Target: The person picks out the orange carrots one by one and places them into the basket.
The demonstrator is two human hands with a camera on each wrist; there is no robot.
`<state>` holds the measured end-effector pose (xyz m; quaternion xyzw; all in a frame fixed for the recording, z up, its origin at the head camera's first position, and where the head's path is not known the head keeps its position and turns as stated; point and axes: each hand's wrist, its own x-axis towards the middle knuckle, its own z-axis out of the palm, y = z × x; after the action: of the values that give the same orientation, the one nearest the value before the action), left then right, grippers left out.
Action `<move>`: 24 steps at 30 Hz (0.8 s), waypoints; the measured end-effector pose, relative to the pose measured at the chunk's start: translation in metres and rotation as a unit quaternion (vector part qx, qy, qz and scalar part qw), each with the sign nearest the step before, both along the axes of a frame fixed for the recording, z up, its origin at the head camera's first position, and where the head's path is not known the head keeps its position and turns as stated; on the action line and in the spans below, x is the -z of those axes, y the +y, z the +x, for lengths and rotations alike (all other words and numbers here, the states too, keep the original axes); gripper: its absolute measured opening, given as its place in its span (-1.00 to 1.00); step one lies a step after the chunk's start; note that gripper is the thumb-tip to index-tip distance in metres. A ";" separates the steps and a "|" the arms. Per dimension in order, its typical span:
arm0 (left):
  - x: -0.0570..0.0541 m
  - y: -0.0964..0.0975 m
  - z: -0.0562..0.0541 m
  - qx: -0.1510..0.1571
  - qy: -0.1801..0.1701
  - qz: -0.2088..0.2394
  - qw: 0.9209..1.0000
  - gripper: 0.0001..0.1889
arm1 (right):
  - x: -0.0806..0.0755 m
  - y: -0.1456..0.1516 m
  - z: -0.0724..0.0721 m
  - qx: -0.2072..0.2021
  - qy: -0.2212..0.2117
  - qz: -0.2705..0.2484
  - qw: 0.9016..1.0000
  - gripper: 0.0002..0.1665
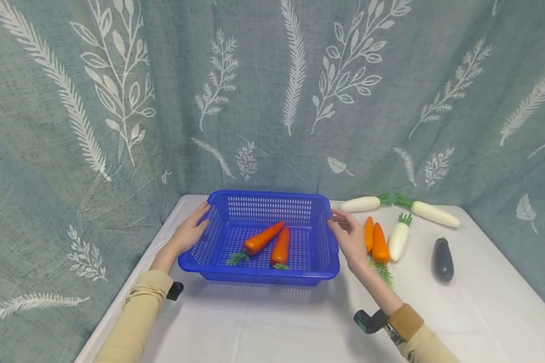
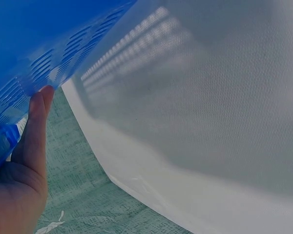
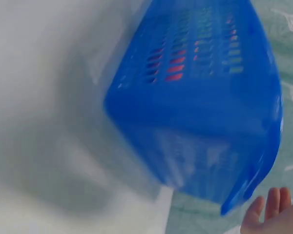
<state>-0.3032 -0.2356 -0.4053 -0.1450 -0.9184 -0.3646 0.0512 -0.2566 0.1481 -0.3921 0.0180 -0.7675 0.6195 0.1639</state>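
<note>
White table [image 1: 254, 322] — left hand [image 1: 189, 233] straight-fingered against a blue basket [image 1: 259, 273], right hand [image 1: 353, 243] loosely spread beside it.

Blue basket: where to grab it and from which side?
Likely the rim at both short ends of the basket, coming from left and right at once. It is wide, the rim projects outward, and two carrots lie inside, so opposed holds should keep it steady. The left hand and right hand are at those ends.
</note>
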 end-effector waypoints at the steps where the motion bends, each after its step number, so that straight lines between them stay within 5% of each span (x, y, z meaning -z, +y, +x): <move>1: 0.000 0.000 0.000 0.000 -0.001 0.000 1.000 -0.47 | 0.002 0.003 -0.001 0.010 0.001 0.002 1.000 -0.62; 14: 0.001 0.000 0.001 0.005 0.001 0.004 1.000 -0.47 | 0.031 0.061 -0.009 0.033 -0.042 0.136 0.989 -0.54; 24: 0.002 -0.001 -0.001 0.001 -0.003 0.008 1.000 -0.47 | 0.030 0.103 -0.011 0.026 -0.079 0.226 0.971 -0.50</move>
<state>-0.3038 -0.2368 -0.4073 -0.1443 -0.9153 -0.3728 0.0491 -0.2677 0.2507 -0.4217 -0.0144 -0.8984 0.4247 0.1104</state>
